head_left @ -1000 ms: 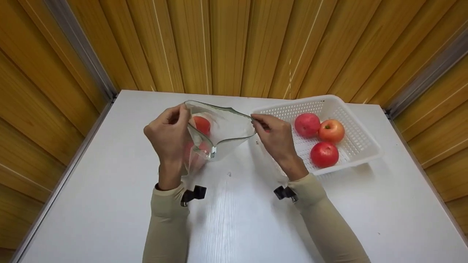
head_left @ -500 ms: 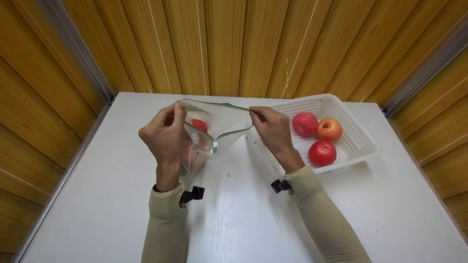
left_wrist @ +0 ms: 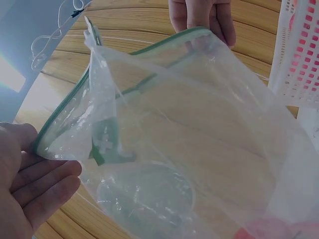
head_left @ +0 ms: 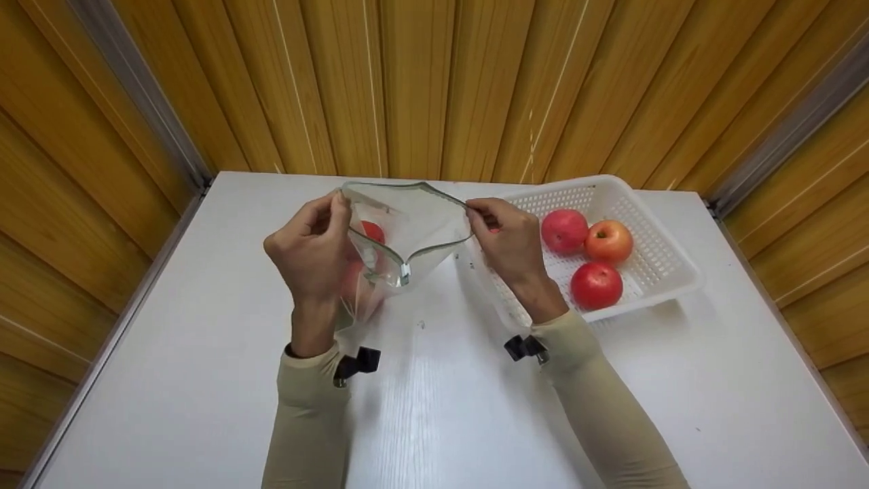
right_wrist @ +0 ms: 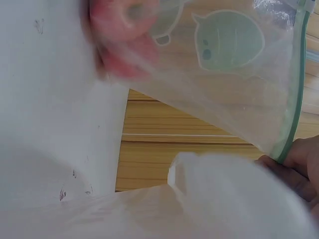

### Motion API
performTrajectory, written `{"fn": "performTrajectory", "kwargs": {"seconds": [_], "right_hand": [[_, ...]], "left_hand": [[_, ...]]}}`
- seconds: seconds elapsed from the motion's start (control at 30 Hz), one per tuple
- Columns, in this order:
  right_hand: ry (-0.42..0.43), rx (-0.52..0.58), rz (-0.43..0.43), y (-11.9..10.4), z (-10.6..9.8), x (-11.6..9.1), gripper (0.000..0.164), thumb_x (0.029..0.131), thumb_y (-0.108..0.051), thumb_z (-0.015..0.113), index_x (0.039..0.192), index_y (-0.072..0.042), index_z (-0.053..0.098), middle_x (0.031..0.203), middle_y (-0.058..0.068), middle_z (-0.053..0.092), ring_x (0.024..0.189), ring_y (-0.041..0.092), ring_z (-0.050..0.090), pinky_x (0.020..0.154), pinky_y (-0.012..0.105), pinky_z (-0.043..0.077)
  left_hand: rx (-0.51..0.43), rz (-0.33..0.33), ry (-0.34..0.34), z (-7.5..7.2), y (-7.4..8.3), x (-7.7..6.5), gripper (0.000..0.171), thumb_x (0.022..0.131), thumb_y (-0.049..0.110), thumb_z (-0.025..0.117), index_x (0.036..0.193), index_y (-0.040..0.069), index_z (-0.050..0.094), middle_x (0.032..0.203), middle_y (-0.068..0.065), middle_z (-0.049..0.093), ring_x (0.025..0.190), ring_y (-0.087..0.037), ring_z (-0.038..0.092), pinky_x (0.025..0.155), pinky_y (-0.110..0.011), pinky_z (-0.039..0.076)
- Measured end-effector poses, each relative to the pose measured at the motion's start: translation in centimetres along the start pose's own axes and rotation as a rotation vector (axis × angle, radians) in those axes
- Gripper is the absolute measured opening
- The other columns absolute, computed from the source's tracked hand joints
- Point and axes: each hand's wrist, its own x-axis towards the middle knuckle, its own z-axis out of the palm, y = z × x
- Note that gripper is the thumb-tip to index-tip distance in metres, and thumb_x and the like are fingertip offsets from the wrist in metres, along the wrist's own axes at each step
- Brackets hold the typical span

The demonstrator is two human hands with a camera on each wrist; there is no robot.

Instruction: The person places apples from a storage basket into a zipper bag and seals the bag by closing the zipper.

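Note:
A clear zip bag (head_left: 434, 263) with a green zip rim hangs between my two hands in the head view, its mouth spread wide. My left hand (head_left: 309, 244) pinches the left end of the rim between thumb and fingers. At the opposite end, my right hand (head_left: 510, 241) pinches the rim too. The slider (head_left: 406, 273) sits at the front of the mouth. Red apples (head_left: 372, 232) show through the film low on the left, partly covered by the left hand. In the right wrist view, pale green printed shapes (right_wrist: 229, 42) decorate the bag.
To the right, a white plastic basket (head_left: 669, 292) holds several apples, among them a red one (head_left: 596, 285) and an orange-red one (head_left: 609, 242); its left side is partly behind the right hand. The white table (head_left: 434, 421) ends at a wood-plank wall (head_left: 414, 88).
My left hand shifted slightly left, then back right. The bag's mouth, flatter half a second ago, now gapes wider from front to back. Both hands keep their pinch on the rim.

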Motion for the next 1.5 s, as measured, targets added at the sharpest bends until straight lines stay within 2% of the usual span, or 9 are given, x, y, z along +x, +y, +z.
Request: {"fn": "performTrajectory", "kwargs": {"seconds": [0.17, 0.27, 0.47, 0.67, 0.83, 1.03, 1.17, 1.37, 1.5], "right_hand": [[-0.058, 0.016, 0.062, 0.1, -0.3, -0.5, 0.014, 0.096, 0.0, 0.075, 0.109, 0.004, 0.079, 0.1, 0.013, 0.079, 0.084, 0.022, 0.076, 0.08, 0.035, 0.063], [-0.099, 0.022, 0.084, 0.1, -0.6, -0.6, 0.017, 0.097, -0.001, 0.074, 0.113, 0.003, 0.078, 0.105, 0.014, 0.079, 0.089, 0.023, 0.076, 0.084, 0.036, 0.063], [-0.181, 0.04, 0.153, 0.3, -1.8, -1.0, 0.026, 0.099, -0.009, 0.075, 0.123, 0.001, 0.076, 0.117, 0.012, 0.078, 0.103, 0.025, 0.076, 0.094, 0.038, 0.06], [-0.202, 0.051, 0.182, 1.4, -3.4, -1.6, 0.037, 0.097, -0.008, 0.078, 0.131, 0.004, 0.07, 0.129, 0.017, 0.073, 0.116, 0.032, 0.071, 0.102, 0.045, 0.056], [-0.22, 0.025, 0.204, 2.5, -4.6, -2.0, 0.052, 0.094, -0.007, 0.082, 0.141, 0.005, 0.063, 0.141, 0.019, 0.066, 0.128, 0.036, 0.064, 0.108, 0.051, 0.051], [-0.226, -0.027, 0.217, 3.6, -6.0, -2.3, 0.063, 0.092, -0.013, 0.085, 0.147, 0.001, 0.058, 0.147, 0.017, 0.061, 0.132, 0.036, 0.06, 0.111, 0.052, 0.049], [-0.203, -0.025, 0.222, 4.5, -6.6, -2.6, 0.065, 0.09, -0.012, 0.087, 0.147, 0.004, 0.058, 0.147, 0.019, 0.061, 0.135, 0.035, 0.058, 0.112, 0.051, 0.047], [-0.2, -0.036, 0.295, 5.7, -7.7, -3.4, 0.07, 0.09, -0.014, 0.087, 0.151, 0.0, 0.054, 0.151, 0.018, 0.057, 0.137, 0.037, 0.055, 0.111, 0.057, 0.047], [-0.18, -0.07, 0.308, 6.6, -8.7, -3.6, 0.069, 0.091, -0.013, 0.086, 0.151, -0.001, 0.055, 0.151, 0.017, 0.057, 0.135, 0.037, 0.057, 0.11, 0.056, 0.048]], "left_hand": [[0.029, -0.013, -0.12, 0.5, 0.0, -0.4, 0.012, 0.096, 0.005, 0.076, 0.097, -0.005, 0.083, 0.089, -0.011, 0.08, 0.07, -0.019, 0.075, 0.071, -0.016, 0.058], [0.031, -0.016, -0.152, 0.7, -0.1, -0.6, 0.013, 0.096, 0.006, 0.075, 0.098, -0.004, 0.083, 0.089, -0.011, 0.08, 0.071, -0.017, 0.076, 0.071, -0.017, 0.059], [0.048, -0.044, -0.172, 1.1, -0.6, -0.7, 0.013, 0.097, 0.007, 0.074, 0.099, -0.003, 0.083, 0.091, -0.01, 0.08, 0.073, -0.016, 0.076, 0.071, -0.017, 0.058], [0.059, -0.053, -0.192, 1.2, -0.9, -0.8, 0.014, 0.098, 0.008, 0.074, 0.1, -0.003, 0.083, 0.093, -0.011, 0.081, 0.074, -0.016, 0.076, 0.071, -0.018, 0.058], [0.047, -0.064, -0.208, 1.3, -0.9, -0.9, 0.014, 0.098, 0.008, 0.075, 0.102, -0.003, 0.083, 0.095, -0.011, 0.081, 0.075, -0.016, 0.077, 0.072, -0.02, 0.06], [0.04, -0.078, -0.216, 1.4, -1.0, -0.9, 0.014, 0.097, 0.007, 0.075, 0.102, -0.003, 0.083, 0.094, -0.011, 0.081, 0.075, -0.017, 0.077, 0.071, -0.019, 0.059], [0.044, -0.073, -0.222, 1.5, -1.0, -0.9, 0.014, 0.098, 0.007, 0.074, 0.101, -0.004, 0.083, 0.093, -0.012, 0.08, 0.074, -0.017, 0.077, 0.07, -0.019, 0.059], [0.038, -0.077, -0.225, 1.7, -1.0, -1.0, 0.014, 0.097, 0.008, 0.075, 0.102, -0.004, 0.083, 0.093, -0.012, 0.08, 0.073, -0.016, 0.077, 0.07, -0.02, 0.06], [0.035, -0.072, -0.226, 1.8, -1.0, -1.0, 0.014, 0.097, 0.007, 0.075, 0.101, -0.004, 0.083, 0.093, -0.012, 0.08, 0.073, -0.016, 0.077, 0.069, -0.02, 0.06]]}}
